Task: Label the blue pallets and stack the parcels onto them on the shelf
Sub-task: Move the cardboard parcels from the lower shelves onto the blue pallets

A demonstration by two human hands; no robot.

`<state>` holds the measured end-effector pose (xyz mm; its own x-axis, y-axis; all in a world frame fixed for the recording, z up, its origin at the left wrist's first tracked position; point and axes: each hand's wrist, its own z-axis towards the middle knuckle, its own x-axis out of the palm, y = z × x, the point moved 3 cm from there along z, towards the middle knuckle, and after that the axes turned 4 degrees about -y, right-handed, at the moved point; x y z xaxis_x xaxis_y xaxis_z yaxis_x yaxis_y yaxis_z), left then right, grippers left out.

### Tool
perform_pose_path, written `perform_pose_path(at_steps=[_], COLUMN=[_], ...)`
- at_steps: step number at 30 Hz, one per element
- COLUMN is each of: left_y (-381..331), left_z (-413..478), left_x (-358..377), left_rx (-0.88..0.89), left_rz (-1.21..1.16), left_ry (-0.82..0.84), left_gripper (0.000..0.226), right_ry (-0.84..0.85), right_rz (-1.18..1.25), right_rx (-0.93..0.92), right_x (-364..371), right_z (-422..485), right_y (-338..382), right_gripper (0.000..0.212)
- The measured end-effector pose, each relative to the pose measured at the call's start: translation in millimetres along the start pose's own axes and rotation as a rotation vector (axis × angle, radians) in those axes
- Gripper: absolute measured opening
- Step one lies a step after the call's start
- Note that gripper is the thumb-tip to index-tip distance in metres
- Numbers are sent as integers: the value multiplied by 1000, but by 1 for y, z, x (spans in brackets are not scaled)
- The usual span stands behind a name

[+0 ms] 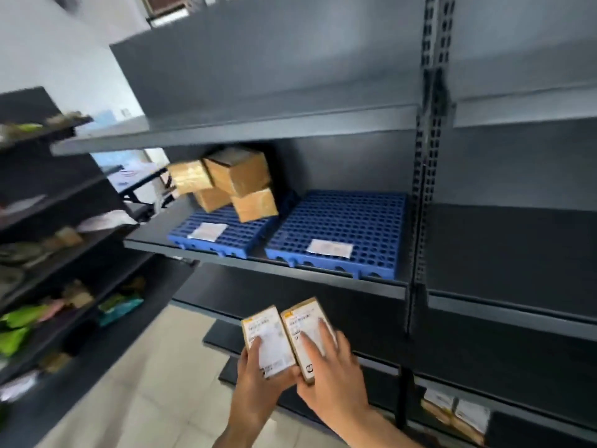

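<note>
Two blue pallets sit side by side on the middle grey shelf (226,258). The left pallet (239,236) carries a white label (207,230) and several brown parcels (237,176) piled at its back. The right pallet (349,221) bears only a white label (329,248). Below the shelf, my left hand (258,379) grips a small labelled parcel (265,331) from underneath, thumb on its face. My right hand (332,376) holds a second labelled parcel (302,321) beside it, fingers lying across its label.
A dark rack (48,240) on the left holds green and mixed packets. More labelled parcels (455,415) lie on the bottom shelf at right. A perforated upright post (428,189) divides the shelf bays. Pale tiled floor (155,383) runs between the racks.
</note>
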<state>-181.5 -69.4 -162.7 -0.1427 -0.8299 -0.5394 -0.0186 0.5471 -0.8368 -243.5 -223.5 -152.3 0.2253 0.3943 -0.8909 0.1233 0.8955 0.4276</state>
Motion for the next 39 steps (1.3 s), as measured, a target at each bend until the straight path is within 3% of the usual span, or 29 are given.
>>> perform_pose_path(at_steps=[6, 10, 16, 20, 26, 30, 34, 39], left_y=[18, -18, -102, -158, -220, -248, -276, -279], left_z=[9, 36, 78, 129, 221, 277, 301, 294], left_x=[-149, -181, -131, -77, -8, 7, 5, 4], left_rx=[-19, 34, 235, 403, 648, 752, 766, 854], left_rz=[43, -39, 0, 42, 202, 396, 193, 187], left_ry=[-124, -164, 2, 153, 309, 225, 217, 284], left_gripper=[110, 118, 124, 114, 110, 101, 77, 65], right_ry=[52, -43, -196, -247, -205, -136, -192, -265], right_rz=[-4, -36, -106, -116, -93, -187, -249, -200], right_rx=[-158, -177, -46, 73, 169, 216, 186, 210], right_x=[8, -32, -107, -152, -182, -190, -209, -220], right_z=[38, 65, 93, 118, 180, 225, 243, 224], right_y=[139, 165, 102, 39, -65, -117, -133, -123], right_gripper=[69, 71, 79, 81, 92, 93, 89, 77])
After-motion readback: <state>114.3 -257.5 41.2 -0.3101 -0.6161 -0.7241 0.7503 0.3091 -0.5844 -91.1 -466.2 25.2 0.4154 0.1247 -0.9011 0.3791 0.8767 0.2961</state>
